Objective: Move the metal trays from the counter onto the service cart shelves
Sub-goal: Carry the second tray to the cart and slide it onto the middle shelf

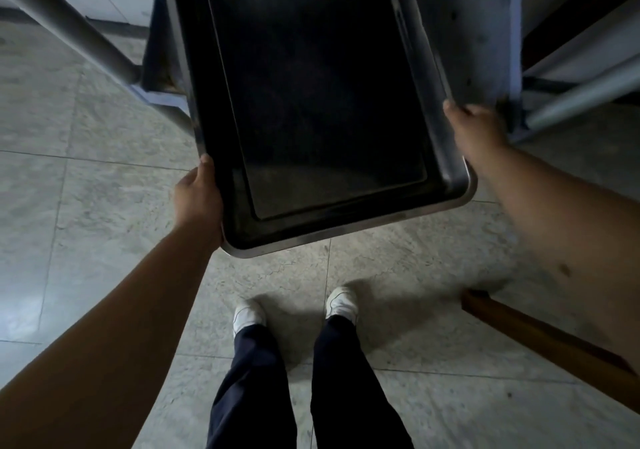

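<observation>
- One dark metal tray (322,109) is showing, with nothing lying in its shallow well.
- Two hands are carrying it: the left hand (197,196) is gripping the near-left corner with the thumb over the rim, and the right hand (476,126) is curling round the right long edge.
- The tray is lying between the hands, tilted slightly, with its far end reaching away over the grey cart shelf (478,33) beyond the right hand.
- Two white shoes (341,303) are standing on the tiled floor (86,171) below the hands.
- One wooden bar (540,334) is running under the right forearm.
</observation>
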